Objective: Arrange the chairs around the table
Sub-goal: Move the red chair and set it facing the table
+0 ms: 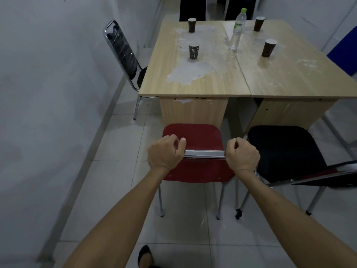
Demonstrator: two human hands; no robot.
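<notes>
Your left hand [165, 153] and right hand [241, 154] both curl tight around the red chair [197, 136]'s chrome top bar [204, 153].

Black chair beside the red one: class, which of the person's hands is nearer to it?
Right. The right hand grips the red chair's top rail at the end next to the black chair; the left hand grips the far end.

Counted five chairs - one red chair [193, 136], four black: one beside it [286, 151], one left of the tables [123, 49], two at the far end [192, 6] [237, 4]. Counted two tables [193, 82] [289, 78], four paper cups [192, 25] [193, 50] [258, 23] [269, 47], one water bottle [238, 29] - and two hands [164, 154] [242, 155].
</notes>
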